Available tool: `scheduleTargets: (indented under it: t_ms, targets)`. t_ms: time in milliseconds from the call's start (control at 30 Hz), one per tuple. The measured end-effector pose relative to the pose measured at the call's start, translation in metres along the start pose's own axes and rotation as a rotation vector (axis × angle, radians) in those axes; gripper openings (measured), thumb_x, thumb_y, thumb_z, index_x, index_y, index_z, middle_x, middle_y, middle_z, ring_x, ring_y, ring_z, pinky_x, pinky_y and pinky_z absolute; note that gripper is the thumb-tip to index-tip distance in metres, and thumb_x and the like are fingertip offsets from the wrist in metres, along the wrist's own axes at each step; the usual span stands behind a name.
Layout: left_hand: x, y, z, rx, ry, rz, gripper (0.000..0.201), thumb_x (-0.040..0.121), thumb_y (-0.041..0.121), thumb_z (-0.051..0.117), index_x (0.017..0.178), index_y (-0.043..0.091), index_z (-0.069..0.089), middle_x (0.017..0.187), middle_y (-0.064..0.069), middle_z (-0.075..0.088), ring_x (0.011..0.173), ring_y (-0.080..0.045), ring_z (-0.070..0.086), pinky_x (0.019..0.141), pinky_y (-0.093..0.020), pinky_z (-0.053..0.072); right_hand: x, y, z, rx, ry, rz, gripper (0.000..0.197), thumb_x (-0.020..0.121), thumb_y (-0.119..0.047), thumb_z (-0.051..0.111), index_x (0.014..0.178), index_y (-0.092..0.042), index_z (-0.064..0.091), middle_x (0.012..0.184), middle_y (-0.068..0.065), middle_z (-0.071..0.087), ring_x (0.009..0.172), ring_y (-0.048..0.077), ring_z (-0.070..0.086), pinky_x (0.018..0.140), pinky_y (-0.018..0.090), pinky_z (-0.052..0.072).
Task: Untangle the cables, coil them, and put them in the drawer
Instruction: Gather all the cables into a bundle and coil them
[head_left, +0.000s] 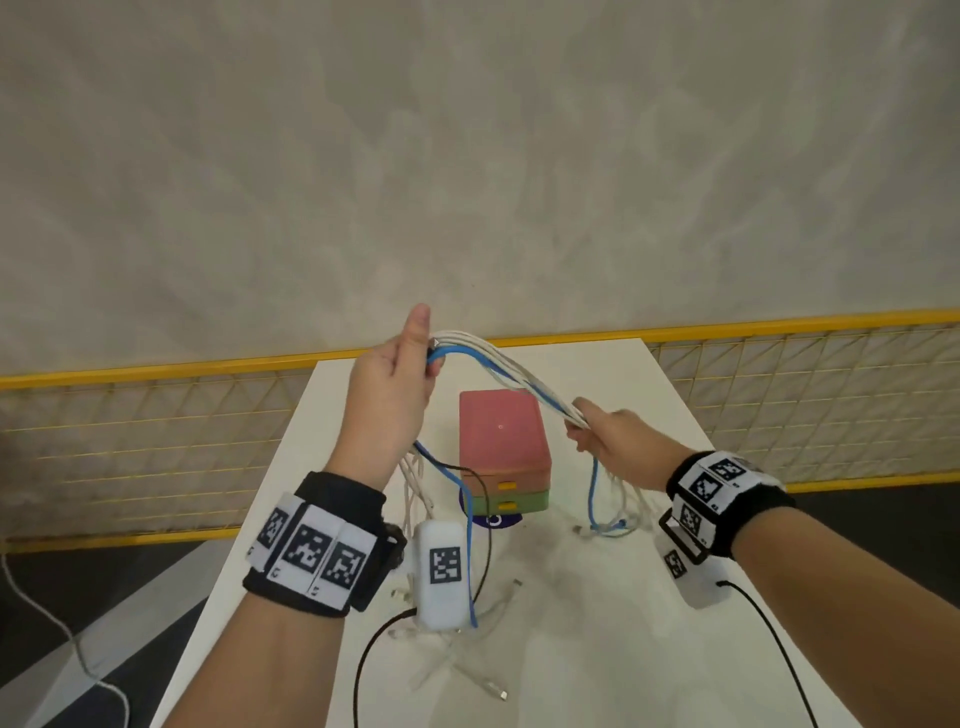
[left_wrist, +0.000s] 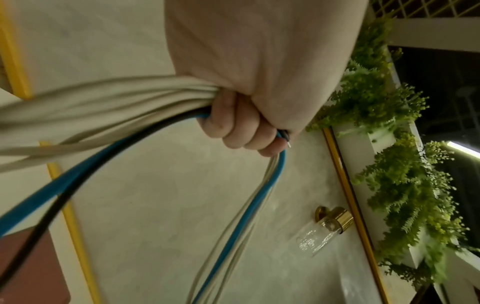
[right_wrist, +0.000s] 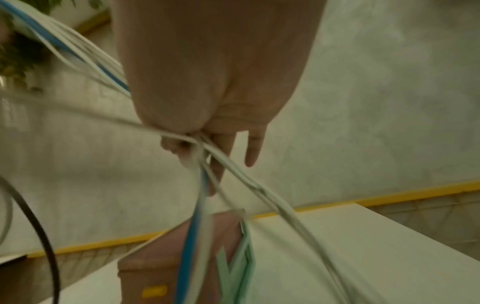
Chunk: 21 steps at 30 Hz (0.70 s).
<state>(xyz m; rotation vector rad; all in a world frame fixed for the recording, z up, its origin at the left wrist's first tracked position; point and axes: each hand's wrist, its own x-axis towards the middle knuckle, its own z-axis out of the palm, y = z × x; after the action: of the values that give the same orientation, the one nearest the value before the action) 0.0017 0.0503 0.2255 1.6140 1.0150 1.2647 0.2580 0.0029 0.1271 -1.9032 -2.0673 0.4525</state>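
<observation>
A bundle of white cables with one blue cable (head_left: 511, 376) arcs in the air between my two hands above the table. My left hand (head_left: 400, 379) is raised and grips one end of the bundle in a fist (left_wrist: 241, 127); white, blue and a black strand (left_wrist: 109, 148) pass through it. My right hand (head_left: 605, 431), lower and to the right, pinches the bundle (right_wrist: 197, 148) with two fingers held straight. Loose ends hang from both hands to the table. The small drawer box (head_left: 501, 447), pink on top and green below, stands between my hands with both drawers closed.
The white table (head_left: 597, 623) holds loose white cable ends (head_left: 467, 670) near its front. A yellow wire fence (head_left: 156, 431) runs behind the table before a grey wall. Black leads run from my wrist cameras. Green plants (left_wrist: 389, 144) hang by the wall.
</observation>
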Motion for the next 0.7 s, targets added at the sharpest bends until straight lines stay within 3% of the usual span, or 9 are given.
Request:
scheduleTargets:
  t_ms: [67,133,200,233,333,433,500,567,700]
  targets:
    - [0.000,-0.002,-0.002,-0.012,0.023,-0.027,0.055,0.097,0.053,0.042,0.056,0.017,0.046,0.045,0.008,0.033,0.047,-0.011,0.033,0.055,-0.029,0.030,-0.002,0.009,0.008,-0.100,-0.068,0.093,0.015,0.098,-0.030,0.040,0.112,-0.026,0.036,0.103,0.003,0.065,0.092,0.029,0.058,0.102,0.043,0.038]
    - [0.001,-0.004,-0.003,0.004,0.010,-0.032,0.055,0.097,0.054,0.042,0.055,0.018,0.046,0.045,0.009,0.035,0.049,-0.012,0.034,0.057,-0.031,0.030,-0.002,0.007,0.005,-0.065,-0.122,0.149,0.063,0.090,-0.043,0.055,0.141,-0.024,0.022,0.139,0.003,0.047,0.127,0.027,0.043,0.116,0.052,0.019]
    - [0.001,-0.005,0.001,0.078,-0.053,-0.005,0.055,0.098,0.053,0.040,0.058,0.017,0.046,0.046,0.009,0.035,0.049,-0.012,0.034,0.057,-0.031,0.030,-0.004,-0.017,-0.008,0.163,-0.045,0.075,0.109,0.072,-0.059,0.068,0.150,-0.032,-0.003,0.157,0.000,0.015,0.146,0.018,0.013,0.120,0.047,0.012]
    - [-0.001,-0.005,0.005,0.121,-0.092,0.015,0.055,0.099,0.051,0.039,0.058,0.015,0.046,0.046,0.010,0.034,0.048,-0.011,0.033,0.056,-0.030,0.030,-0.003,-0.034,-0.017,0.277,0.043,-0.019,0.116,0.067,-0.060,0.073,0.150,-0.034,-0.004,0.158,-0.001,0.011,0.147,0.014,0.009,0.120,0.040,0.014]
    - [-0.006,-0.004,0.017,0.185,-0.178,0.050,0.055,0.101,0.048,0.037,0.056,0.016,0.040,0.044,0.011,0.034,0.045,-0.008,0.033,0.055,-0.028,0.029,-0.001,-0.085,-0.038,0.444,0.193,-0.289,0.087,0.077,-0.033,0.076,0.147,-0.026,0.025,0.147,-0.006,0.037,0.136,0.002,0.033,0.113,0.017,0.026]
    - [-0.007,-0.005,0.018,0.204,-0.225,0.044,0.057,0.101,0.049,0.034,0.056,0.016,0.040,0.045,0.010,0.035,0.045,-0.009,0.034,0.056,-0.030,0.029,0.001,-0.108,-0.044,0.482,0.177,-0.321,0.023,0.094,-0.020,0.055,0.116,-0.014,0.052,0.100,0.004,0.063,0.088,0.014,0.061,0.081,0.027,0.049]
    - [-0.009,-0.008,0.014,0.187,-0.282,0.030,0.057,0.098,0.054,0.033,0.058,0.015,0.043,0.046,0.011,0.034,0.046,-0.008,0.033,0.056,-0.030,0.029,0.002,-0.106,-0.040,0.440,0.175,-0.297,0.014,0.098,-0.021,0.045,0.102,-0.009,0.051,0.081,0.011,0.056,0.067,0.020,0.053,0.063,0.027,0.045]
    - [-0.012,-0.008,0.011,0.178,-0.351,0.032,0.056,0.090,0.061,0.036,0.063,0.013,0.050,0.051,0.011,0.033,0.046,-0.006,0.031,0.055,-0.028,0.028,0.003,-0.103,-0.037,0.379,0.188,-0.305,0.013,0.099,-0.021,0.044,0.093,-0.011,0.047,0.068,0.001,0.048,0.058,0.009,0.042,0.054,0.017,0.035]
    - [-0.013,-0.002,0.010,0.238,-0.361,0.063,0.046,0.093,0.052,0.048,0.064,0.016,0.051,0.048,0.011,0.032,0.044,-0.005,0.030,0.051,-0.023,0.027,0.009,-0.100,-0.031,0.393,0.196,-0.284,0.011,0.099,-0.018,0.041,0.099,-0.008,0.046,0.067,-0.004,0.047,0.058,0.009,0.041,0.056,0.021,0.035]
